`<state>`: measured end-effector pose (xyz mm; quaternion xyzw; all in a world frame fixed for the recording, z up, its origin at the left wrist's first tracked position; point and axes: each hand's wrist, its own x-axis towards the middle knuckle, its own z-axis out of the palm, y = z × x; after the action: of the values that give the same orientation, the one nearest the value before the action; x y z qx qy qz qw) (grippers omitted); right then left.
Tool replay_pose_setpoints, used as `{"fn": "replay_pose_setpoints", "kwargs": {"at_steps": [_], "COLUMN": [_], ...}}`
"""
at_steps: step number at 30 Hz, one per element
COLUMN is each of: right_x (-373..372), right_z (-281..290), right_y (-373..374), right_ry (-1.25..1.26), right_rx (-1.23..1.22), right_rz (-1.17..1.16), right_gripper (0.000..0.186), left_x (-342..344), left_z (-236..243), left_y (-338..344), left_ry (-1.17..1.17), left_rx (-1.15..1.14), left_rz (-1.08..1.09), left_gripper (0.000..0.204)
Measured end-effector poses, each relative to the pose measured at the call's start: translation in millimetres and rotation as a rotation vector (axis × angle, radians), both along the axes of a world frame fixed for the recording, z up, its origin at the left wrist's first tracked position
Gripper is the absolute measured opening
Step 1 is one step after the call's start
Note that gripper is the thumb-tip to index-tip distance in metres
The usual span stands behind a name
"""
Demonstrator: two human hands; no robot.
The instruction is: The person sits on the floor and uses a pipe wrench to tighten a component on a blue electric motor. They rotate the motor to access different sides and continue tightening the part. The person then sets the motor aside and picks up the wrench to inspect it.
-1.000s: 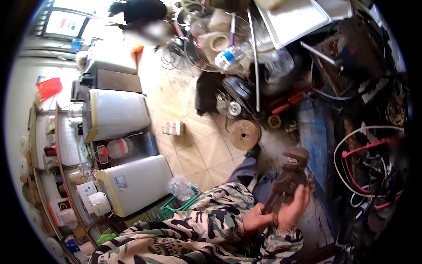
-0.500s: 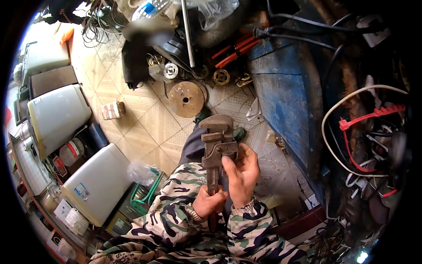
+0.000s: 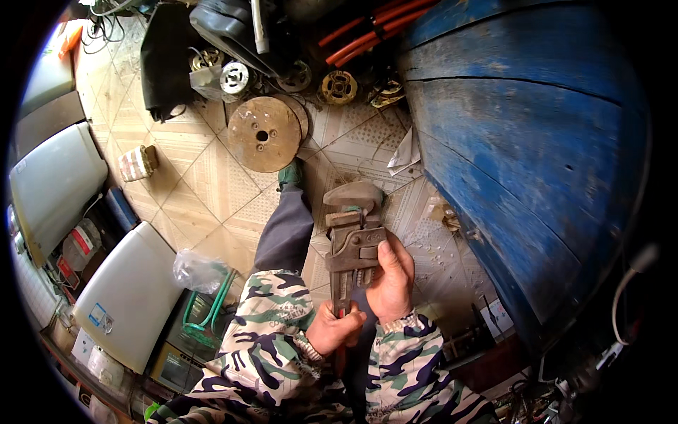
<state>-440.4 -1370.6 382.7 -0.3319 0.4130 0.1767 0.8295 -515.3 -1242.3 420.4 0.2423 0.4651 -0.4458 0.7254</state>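
Observation:
A rusty pipe wrench (image 3: pixel 353 251) stands in front of me, its jaws pointing away and a gap between them. My left hand (image 3: pixel 335 328) is wrapped round its red handle, most of which is hidden by the fist and sleeve. Against the right side of the wrench head, my right hand (image 3: pixel 393 283) has its thumb by the adjusting part and its other fingers behind, partly hidden. Both forearms wear camouflage sleeves. Beyond the wrench lie the tiled floor (image 3: pixel 212 191) and my leg in dark trousers (image 3: pixel 284 233).
A round wooden disc (image 3: pixel 263 145) with a centre hole lies ahead, near metal wheel-like parts (image 3: pixel 337 86). A blue wooden board (image 3: pixel 522 141) slopes along the right. At left are white panels (image 3: pixel 127 297), a taped block (image 3: pixel 138 163) and a clear plastic bag (image 3: pixel 201 270).
The view has shifted, so the blue board fills more of the right side. My right thumb has moved to the right along the wrench head. My left hand keeps its hold.

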Motion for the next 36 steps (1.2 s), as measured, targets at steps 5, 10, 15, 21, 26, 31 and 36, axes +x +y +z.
{"fn": "replay_pose_setpoints", "kwargs": {"at_steps": [5, 10, 15, 21, 26, 31, 36], "right_x": [-1.3, -24.5, -20.5, -85.2, -111.7, -127.9, -117.1], "right_z": [-54.8, -123.0, -137.6, -91.3, -51.5, -88.0, -144.8], "right_y": [16.7, 9.4, 20.6, 26.7, 39.8, 58.5, 65.9], "right_ry": [-0.092, 0.119, 0.006, 0.336, 0.389, 0.399, 0.479], "right_rx": [-0.471, -0.140, -0.387, -0.384, -0.136, -0.261, -0.605], "right_rz": [0.210, -0.172, 0.236, 0.386, 0.695, 0.645, 0.585], "right_gripper": [0.057, 0.039, 0.057, 0.043, 0.028, 0.019, 0.023], "left_x": [7.1, 16.0, 17.7, 32.8, 42.0, 52.5, 47.6], "left_z": [-66.1, -110.7, -142.7, -155.0, -167.9, -183.2, -196.2], "left_y": [8.3, 16.2, 20.3, 22.0, 30.1, 29.3, 30.4], "left_ry": [0.055, 0.044, 0.016, 0.012, -0.156, -0.273, -0.682], "left_rx": [0.017, -0.012, 0.023, 0.101, 0.230, 0.268, 0.593], "left_rz": [-0.065, -0.138, -0.227, -0.157, -0.287, -0.493, -0.740], "left_gripper": [0.027, 0.023, 0.022, 0.039, 0.048, 0.047, 0.049]}}
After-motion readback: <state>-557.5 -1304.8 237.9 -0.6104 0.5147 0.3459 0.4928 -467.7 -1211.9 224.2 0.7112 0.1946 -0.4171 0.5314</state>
